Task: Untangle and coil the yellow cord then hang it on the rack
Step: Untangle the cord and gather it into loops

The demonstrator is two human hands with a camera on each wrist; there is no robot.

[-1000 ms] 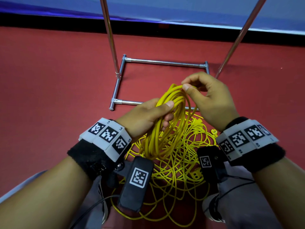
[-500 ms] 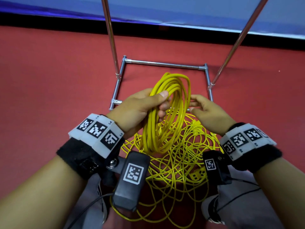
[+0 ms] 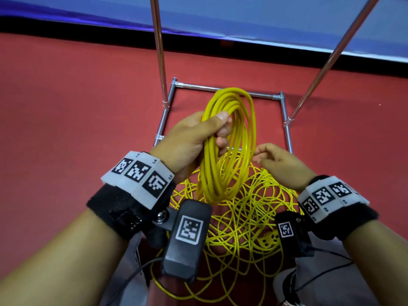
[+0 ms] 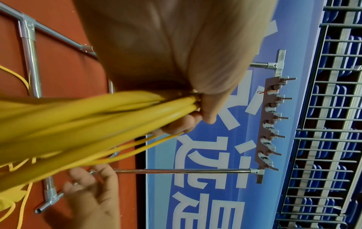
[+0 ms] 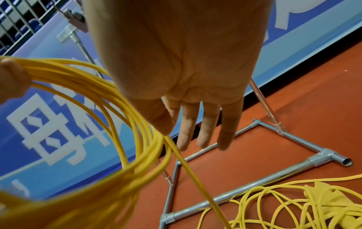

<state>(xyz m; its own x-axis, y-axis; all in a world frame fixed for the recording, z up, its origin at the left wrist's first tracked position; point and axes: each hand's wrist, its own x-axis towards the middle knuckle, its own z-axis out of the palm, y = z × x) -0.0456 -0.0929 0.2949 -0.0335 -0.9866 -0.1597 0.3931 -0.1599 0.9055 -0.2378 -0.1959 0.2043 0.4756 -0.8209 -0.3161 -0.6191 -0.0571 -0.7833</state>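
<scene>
My left hand (image 3: pixel 220 127) grips a coil of yellow cord (image 3: pixel 248 129) by its upper left side and holds it upright above the floor. The left wrist view shows the thumb and fingers of this hand (image 4: pixel 195 108) wrapped round the bundled loops (image 4: pixel 98 117). My right hand (image 3: pixel 257 154) is at the coil's lower right edge. There its thumb and forefinger (image 5: pixel 166 131) pinch one loose strand (image 5: pixel 188 167), and the other fingers are straight. That strand runs down to the tangled rest of the cord (image 3: pixel 249 213) on the red floor.
The rack's chrome base frame (image 3: pixel 220 87) lies on the floor just beyond the coil, and two poles (image 3: pixel 159 51) rise from it. The rack's brown hook bar (image 4: pixel 268 124) is mounted at the top of the poles. A yellow socket block (image 3: pixel 268 238) lies in the tangle.
My left hand has lifted the coil higher and farther forward. My right hand has left the top of the coil and dropped to its lower right side, onto a loose strand.
</scene>
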